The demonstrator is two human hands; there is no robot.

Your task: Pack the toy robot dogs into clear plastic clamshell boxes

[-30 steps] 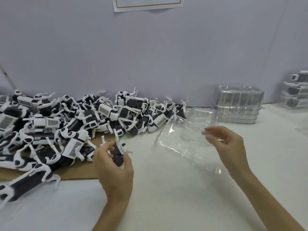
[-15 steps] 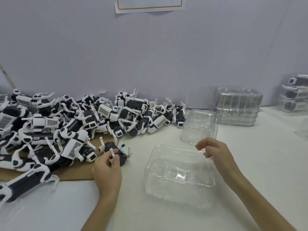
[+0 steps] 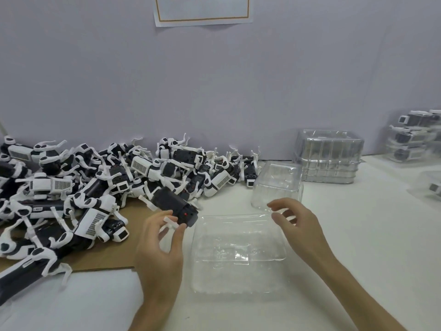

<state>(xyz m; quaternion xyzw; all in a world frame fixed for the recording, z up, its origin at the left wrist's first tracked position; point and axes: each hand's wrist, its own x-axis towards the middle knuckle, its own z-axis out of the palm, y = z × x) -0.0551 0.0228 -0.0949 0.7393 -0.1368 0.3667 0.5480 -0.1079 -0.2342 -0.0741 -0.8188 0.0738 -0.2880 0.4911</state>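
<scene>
The left hand (image 3: 158, 254) holds 1 toy robot dog (image 3: 174, 206) just above the table (image 3: 358, 235). Its thumb and fingertips are closed on a white leg of the toy, and the black body with 2 small red dots points away from the person, toward the pile. The dog is in the air beside the far left corner of the open clamshell box (image 3: 238, 254) and is not yet inside it. The box lies flat in front of the person, between the 2 hands. Its lid (image 3: 276, 185) stands open on the far side, tilted back. The right hand (image 3: 298, 225) is over the far right edge of the box with fingers loosely bent and apart, and it grips nothing. The thumb is very near the clear rim, but because the plastic is transparent I cannot tell if it really touches. On the left, a big pile of robot dogs (image 3: 95, 177) in black and white lies partly on a cardboard sheet (image 3: 107, 256) and against the wall. Behind the lid, to the right, stands a stack of empty clamshells (image 3: 329, 156). At the far right edge there are packed boxes (image 3: 412, 137) one upon another, a little blurred. A paper sheet (image 3: 202, 10) hangs on the wall above.
</scene>
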